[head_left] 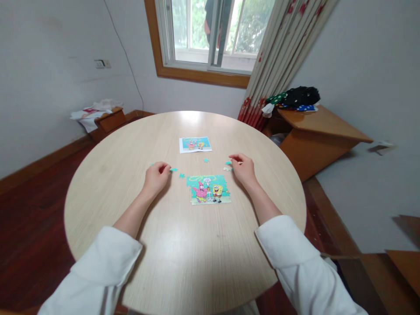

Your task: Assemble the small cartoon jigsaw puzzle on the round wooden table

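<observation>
A mostly assembled cartoon jigsaw puzzle point(208, 189) lies flat on the round table, between my two forearms. Up and to its left, my left hand point(157, 178) is closed in a pinch, with a teal jigsaw piece point(174, 169) at its fingertips. On the other side, my right hand point(243, 169) has its fingers curled round toward the thumb, and a teal piece point(229, 163) shows at the tips. Just below that is a pale piece point(226, 169) near the thumb. One loose piece point(182, 176) rests by the puzzle's upper left corner, another loose piece point(206, 160) above the puzzle.
A printed reference picture point(196, 145) of the same scene lies farther back on the table point(203, 253). To the right stands a wooden cabinet point(323, 127) with dark clothes point(300, 97) on top. Behind are a window point(213, 35) and a curtain point(278, 48).
</observation>
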Demonstrator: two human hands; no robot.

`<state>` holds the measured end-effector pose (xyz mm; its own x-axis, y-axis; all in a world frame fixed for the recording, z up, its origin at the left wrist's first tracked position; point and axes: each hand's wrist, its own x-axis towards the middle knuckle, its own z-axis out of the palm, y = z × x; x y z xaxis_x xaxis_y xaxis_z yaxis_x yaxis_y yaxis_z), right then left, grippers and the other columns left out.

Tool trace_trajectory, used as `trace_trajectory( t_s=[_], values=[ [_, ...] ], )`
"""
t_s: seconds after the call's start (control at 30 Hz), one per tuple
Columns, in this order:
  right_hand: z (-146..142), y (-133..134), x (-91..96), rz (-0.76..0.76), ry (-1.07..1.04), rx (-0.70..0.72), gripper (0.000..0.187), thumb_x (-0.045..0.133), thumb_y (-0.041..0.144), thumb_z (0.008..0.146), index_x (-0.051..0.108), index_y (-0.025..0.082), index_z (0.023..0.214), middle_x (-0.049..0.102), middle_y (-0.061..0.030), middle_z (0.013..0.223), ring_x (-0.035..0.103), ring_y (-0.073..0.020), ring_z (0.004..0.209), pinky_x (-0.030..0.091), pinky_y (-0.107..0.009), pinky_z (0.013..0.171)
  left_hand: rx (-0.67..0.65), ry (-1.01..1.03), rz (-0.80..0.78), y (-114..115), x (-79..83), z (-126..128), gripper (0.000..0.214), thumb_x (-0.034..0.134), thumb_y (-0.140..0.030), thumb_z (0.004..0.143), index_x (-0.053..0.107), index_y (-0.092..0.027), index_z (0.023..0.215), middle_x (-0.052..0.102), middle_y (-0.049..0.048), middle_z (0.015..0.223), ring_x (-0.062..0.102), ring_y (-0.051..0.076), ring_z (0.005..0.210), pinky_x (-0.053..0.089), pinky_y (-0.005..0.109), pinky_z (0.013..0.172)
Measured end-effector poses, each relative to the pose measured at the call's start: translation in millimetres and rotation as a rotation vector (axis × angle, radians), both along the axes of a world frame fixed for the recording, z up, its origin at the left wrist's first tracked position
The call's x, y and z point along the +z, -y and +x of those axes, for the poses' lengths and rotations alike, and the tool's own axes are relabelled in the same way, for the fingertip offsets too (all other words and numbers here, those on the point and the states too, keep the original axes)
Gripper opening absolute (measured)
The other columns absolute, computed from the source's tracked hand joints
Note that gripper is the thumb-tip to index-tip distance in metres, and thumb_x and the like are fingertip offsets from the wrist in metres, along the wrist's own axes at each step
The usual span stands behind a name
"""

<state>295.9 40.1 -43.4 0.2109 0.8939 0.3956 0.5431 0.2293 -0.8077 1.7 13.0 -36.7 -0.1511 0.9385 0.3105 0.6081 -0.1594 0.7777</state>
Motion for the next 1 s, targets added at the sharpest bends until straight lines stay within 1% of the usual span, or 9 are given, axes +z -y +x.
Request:
trace_trajectory(
  t_s=[0.07, 0.17, 0.23, 0.3, 0.5, 0.6, 0.7, 0.8, 1.0],
  values=[
    [1.2, 3.6, 2.4, -0.020, 0.068, 0.107, 0.028, 0.052, 0.021, 0.067, 0.066, 0.019, 0.092, 0.063, -0.0071, 0.095, 0.059, -0.0210, 0.088, 0.049, -0.041, 0.082, -0.020, -0.067, 0.002, -2.9, -4.1, -3.3, 0.015, 0.052, -0.026, 0.073, 0.064, -0.018, 0.069, 0.061, 0.0013, 0.067, 0.053, 0.016, 0.065, 0.039, 0.028, 0.066],
    [4.4, 11.7, 6.4, -0.061, 0.198, 0.297, 0.051, 0.061, 0.020, 0.064, 0.058, 0.030, 0.113, 0.054, -0.0068, 0.119, 0.053, -0.0250, 0.110, 0.042, -0.047, 0.095, -0.050, -0.169, -0.011, -3.9, -7.8, -5.4, 0.018, 0.053, -0.026, 0.074, 0.069, -0.019, 0.078, 0.061, 0.0033, 0.075, 0.054, 0.017, 0.071, 0.041, 0.030, 0.072],
    [6.6, 16.6, 8.6, -0.096, 0.273, 0.379, 0.063, 0.064, 0.020, 0.063, 0.051, 0.035, 0.123, 0.048, -0.0065, 0.128, 0.048, -0.0275, 0.118, 0.037, -0.051, 0.101, -0.067, -0.212, -0.032, -3.2, -8.8, -5.4, 0.021, 0.052, -0.025, 0.076, 0.071, -0.020, 0.083, 0.061, 0.0042, 0.081, 0.055, 0.017, 0.073, 0.041, 0.032, 0.075],
    [8.5, 19.7, 9.7, -0.116, 0.334, 0.424, 0.071, 0.065, 0.019, 0.062, 0.046, 0.036, 0.128, 0.044, -0.0073, 0.134, 0.044, -0.0298, 0.124, 0.033, -0.054, 0.103, -0.078, -0.230, -0.049, -2.7, -9.3, -5.4, 0.022, 0.052, -0.024, 0.077, 0.072, -0.021, 0.087, 0.061, 0.0049, 0.086, 0.055, 0.018, 0.075, 0.041, 0.034, 0.078],
    [11.0, 20.3, 7.4, -0.151, 0.454, 0.470, 0.080, 0.067, 0.019, 0.060, 0.041, 0.034, 0.135, 0.033, -0.0107, 0.144, 0.029, -0.0338, 0.136, 0.024, -0.057, 0.107, -0.107, -0.248, -0.074, -2.1, -8.5, -5.4, 0.022, 0.052, -0.024, 0.079, 0.072, -0.022, 0.089, 0.059, 0.0052, 0.088, 0.055, 0.019, 0.078, 0.039, 0.036, 0.080],
    [10.9, 20.2, 7.2, -0.120, 0.447, 0.474, 0.079, 0.066, 0.019, 0.062, 0.041, 0.034, 0.135, 0.034, -0.0100, 0.144, 0.030, -0.0322, 0.136, 0.026, -0.056, 0.108, -0.131, -0.294, -0.081, 0.3, -6.5, -3.6, 0.021, 0.054, -0.026, 0.079, 0.072, -0.024, 0.090, 0.059, 0.0047, 0.088, 0.055, 0.020, 0.084, 0.036, 0.040, 0.085],
    [10.6, 21.7, 8.6, -0.152, 0.451, 0.500, 0.079, 0.067, 0.019, 0.061, 0.042, 0.035, 0.135, 0.036, -0.0098, 0.144, 0.031, -0.0327, 0.136, 0.026, -0.056, 0.108, -0.136, -0.333, -0.091, 2.1, -4.9, -2.0, 0.022, 0.053, -0.026, 0.080, 0.072, -0.023, 0.091, 0.059, 0.0052, 0.088, 0.054, 0.022, 0.088, 0.033, 0.043, 0.089],
    [10.6, 22.6, 9.4, -0.170, 0.464, 0.503, 0.078, 0.067, 0.018, 0.061, 0.044, 0.035, 0.134, 0.037, -0.0098, 0.143, 0.032, -0.0340, 0.135, 0.025, -0.058, 0.108, -0.132, -0.323, -0.098, 1.5, -5.2, -2.3, 0.023, 0.050, -0.025, 0.081, 0.072, -0.022, 0.090, 0.059, 0.0056, 0.089, 0.054, 0.022, 0.087, 0.033, 0.042, 0.088],
    [11.2, 17.6, 6.3, -0.074, 0.375, 0.444, 0.065, 0.061, 0.017, 0.068, 0.047, 0.038, 0.128, 0.044, -0.0058, 0.138, 0.041, -0.0294, 0.129, 0.033, -0.055, 0.104, -0.152, -0.331, -0.095, 0.2, -7.5, -3.1, 0.027, 0.047, -0.022, 0.082, 0.071, -0.024, 0.093, 0.059, 0.0056, 0.090, 0.053, 0.022, 0.089, 0.033, 0.042, 0.087]
  ],
)
